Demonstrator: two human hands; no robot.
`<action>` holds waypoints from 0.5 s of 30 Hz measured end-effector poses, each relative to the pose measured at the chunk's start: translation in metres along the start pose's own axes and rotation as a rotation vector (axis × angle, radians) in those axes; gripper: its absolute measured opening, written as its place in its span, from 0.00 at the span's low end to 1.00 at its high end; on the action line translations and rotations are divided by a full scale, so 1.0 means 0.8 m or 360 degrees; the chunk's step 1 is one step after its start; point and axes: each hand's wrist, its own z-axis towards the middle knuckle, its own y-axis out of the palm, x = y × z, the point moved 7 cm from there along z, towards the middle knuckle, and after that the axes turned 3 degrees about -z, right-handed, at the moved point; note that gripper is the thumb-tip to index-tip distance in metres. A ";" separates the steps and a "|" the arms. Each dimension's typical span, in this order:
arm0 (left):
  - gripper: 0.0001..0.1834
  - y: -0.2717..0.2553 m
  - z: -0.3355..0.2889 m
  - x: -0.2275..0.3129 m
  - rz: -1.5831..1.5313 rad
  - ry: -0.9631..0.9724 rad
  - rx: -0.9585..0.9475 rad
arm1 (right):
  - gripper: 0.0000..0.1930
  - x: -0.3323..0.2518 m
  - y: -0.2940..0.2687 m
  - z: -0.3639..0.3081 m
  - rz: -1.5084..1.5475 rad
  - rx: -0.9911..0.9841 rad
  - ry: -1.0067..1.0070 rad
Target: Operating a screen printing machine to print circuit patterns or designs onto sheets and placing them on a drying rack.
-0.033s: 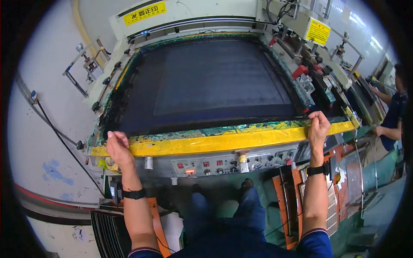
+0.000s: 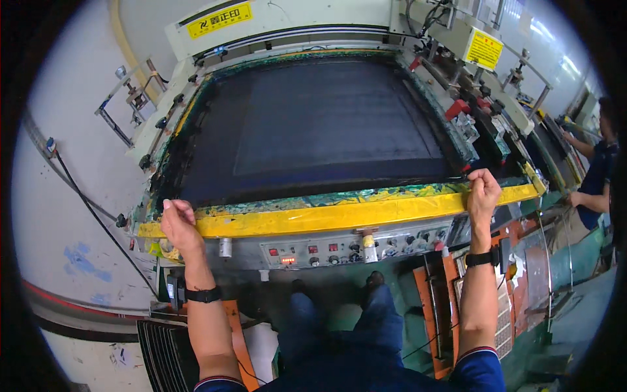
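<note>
A wide screen-printing frame with a yellow front bar lies before me, its dark mesh rimmed by green and yellow ink-stained tape. My left hand is over the bar's left end, fingers curled and thumb against the forefinger at the mesh's near left corner. Over the bar's right part, my right hand is closed in a similar pinch beside the mesh's near right corner. Whatever either pinch holds is too thin or hidden to make out. Each wrist wears a black strap with a small device.
Below the bar is a control panel with knobs and red switches. A white machine beam spans the back. Clamps with red parts line the right side. Another person works at far right. Orange racks stand low on the right.
</note>
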 end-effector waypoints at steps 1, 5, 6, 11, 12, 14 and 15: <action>0.24 -0.001 0.001 -0.001 -0.0019 -0.0004 0.0008 | 0.11 0.000 0.000 0.000 -0.0025 -0.0001 -0.0012; 0.24 0.000 0.003 -0.002 -0.0025 0.0011 -0.0028 | 0.11 -0.002 -0.001 0.000 -0.0081 0.0009 -0.0066; 0.24 0.000 0.003 -0.002 -0.0018 0.0010 -0.0034 | 0.11 -0.002 0.000 0.000 -0.0054 0.0002 -0.0077; 0.24 0.001 0.001 0.000 0.0009 0.0000 0.0009 | 0.11 -0.005 -0.001 0.000 -0.0099 0.0018 -0.0052; 0.24 0.001 0.001 -0.001 0.0020 -0.0015 0.0038 | 0.11 -0.005 -0.001 0.000 -0.0112 0.0014 -0.0031; 0.24 0.001 0.002 -0.001 0.0041 -0.0027 0.0057 | 0.11 -0.008 -0.001 0.001 -0.0121 0.0030 -0.0047; 0.24 0.001 0.002 -0.001 0.0055 -0.0026 0.0046 | 0.11 -0.010 0.000 -0.001 -0.0096 0.0031 -0.0063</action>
